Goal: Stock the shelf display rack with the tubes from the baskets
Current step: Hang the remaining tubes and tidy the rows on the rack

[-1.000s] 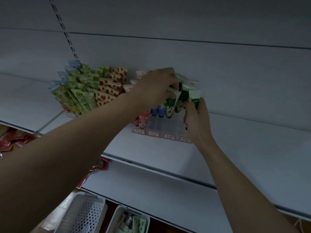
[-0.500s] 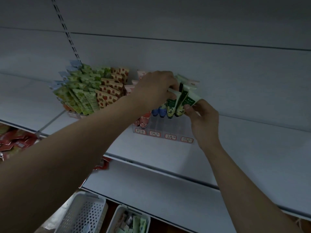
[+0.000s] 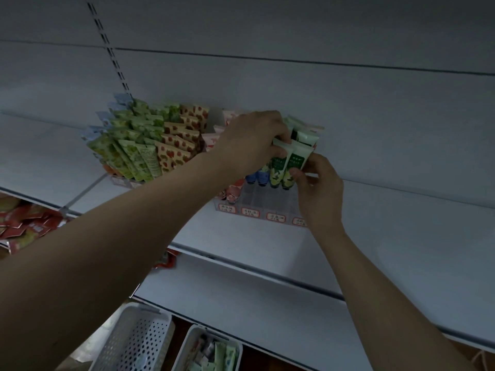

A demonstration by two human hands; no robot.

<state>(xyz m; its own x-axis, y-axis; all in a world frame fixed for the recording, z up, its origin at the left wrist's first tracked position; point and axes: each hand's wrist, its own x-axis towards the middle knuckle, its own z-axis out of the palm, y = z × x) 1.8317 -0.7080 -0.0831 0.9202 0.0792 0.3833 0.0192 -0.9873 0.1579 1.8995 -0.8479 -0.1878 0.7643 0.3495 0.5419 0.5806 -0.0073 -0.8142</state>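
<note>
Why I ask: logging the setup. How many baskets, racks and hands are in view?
Baskets: 2, left basket, right basket
Racks: 2, left rack, right rack
Hands: 2, left hand, right hand, both holding tubes
Total: 6

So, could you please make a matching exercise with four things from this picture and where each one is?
Things:
1. strawberry-pattern tubes
2. perforated white basket
3. right hand
4. red packets

Places:
A. at the left edge, on a lower shelf
B. at the right end of the clear display rack, pinching a green tube
C. in the full rack on the left, right of the green tubes there
D. at the bottom, below the shelves, left of the basket holding tubes

Pairs: 1-C, 2-D, 3-B, 4-A
</note>
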